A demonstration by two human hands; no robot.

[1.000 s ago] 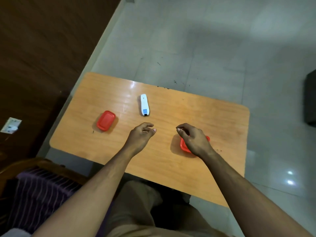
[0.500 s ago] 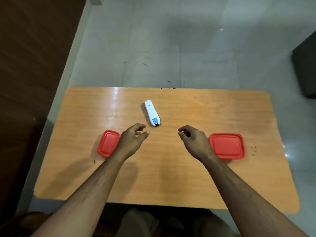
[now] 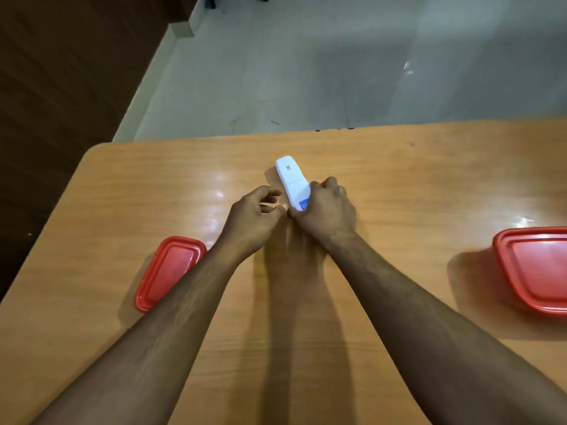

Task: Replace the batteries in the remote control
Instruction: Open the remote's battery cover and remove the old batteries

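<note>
A white remote control [image 3: 292,182] lies flat on the wooden table [image 3: 414,185], a little beyond the middle of the table and slightly slanted, with its far end pointing away from the person. Its back side is up: there is a small dark printed code near the far end and a blue label at the near end. The right hand [image 3: 325,207] is on the near end of the remote; its fingers are curled over the right edge and the thumb reaches to the near left corner, so the hand grips the remote, which rests on the table. The left hand [image 3: 252,218] is just beside it on the left, with the fingers loosely bent and the thumb tip close to the right thumb. It holds nothing, and I cannot tell if it touches the remote. Both forearms come from the bottom of the view and meet at the remote.

A small red container lid [image 3: 169,271] sits on the table to the left, partly hidden behind the left forearm. A bigger red container [image 3: 540,271] stands at the right side, cut by the edge of the view, well apart from the hands. Behind the table there is a grey tiled floor [image 3: 337,65], and at the left a dark wooden wall [image 3: 61,72]
</note>
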